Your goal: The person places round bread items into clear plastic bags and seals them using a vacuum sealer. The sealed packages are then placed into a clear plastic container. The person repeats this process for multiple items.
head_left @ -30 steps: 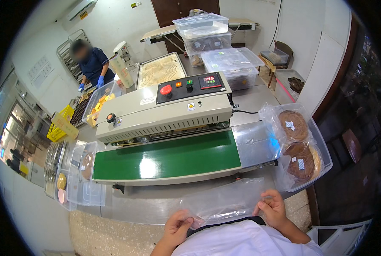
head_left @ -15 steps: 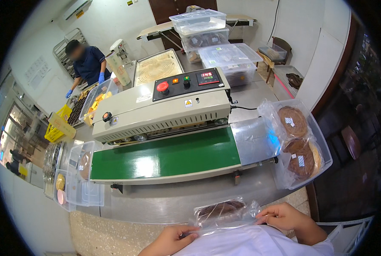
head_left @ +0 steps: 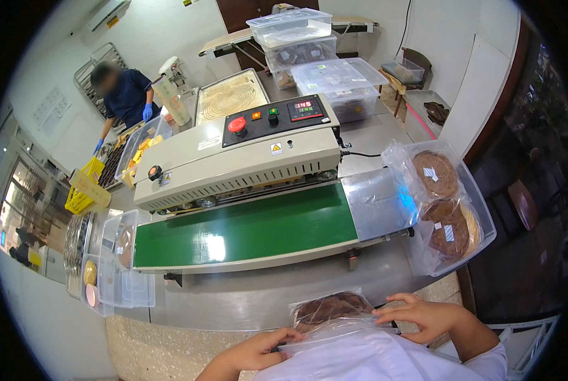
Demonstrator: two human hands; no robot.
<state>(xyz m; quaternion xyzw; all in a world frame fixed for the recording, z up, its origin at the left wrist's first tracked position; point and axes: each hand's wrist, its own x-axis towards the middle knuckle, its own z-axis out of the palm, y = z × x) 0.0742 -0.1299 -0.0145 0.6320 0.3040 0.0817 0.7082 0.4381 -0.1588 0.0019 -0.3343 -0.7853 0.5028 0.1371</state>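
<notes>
Head view, the only one: we are seeing a clear bag (head_left: 341, 324) with a brown flat piece (head_left: 333, 307) inside, sitting at the near edge of the metal table (head_left: 227, 301), just in front of the white shirt (head_left: 360, 359) and apart from the machine (head_left: 239, 162). The left hand (head_left: 258, 351) is apparently pinching the bag's near left edge between thumb and fingers. The right hand (head_left: 433, 317) is spreading its fingers, tips lying on or just over the bag's right side; contact we are not telling for sure.

Change: a second ago both hands were pinching a bag stretched between them, mostly clear film showing; now the brown piece is lying at the far end, and the right grip is loosening. We are reading that as the bag's near edge being rearranged. The green belt (head_left: 265, 222) is carrying nothing. Bagged brown rounds (head_left: 436, 174) are filling the plastic box (head_left: 489, 223) at right.
</notes>
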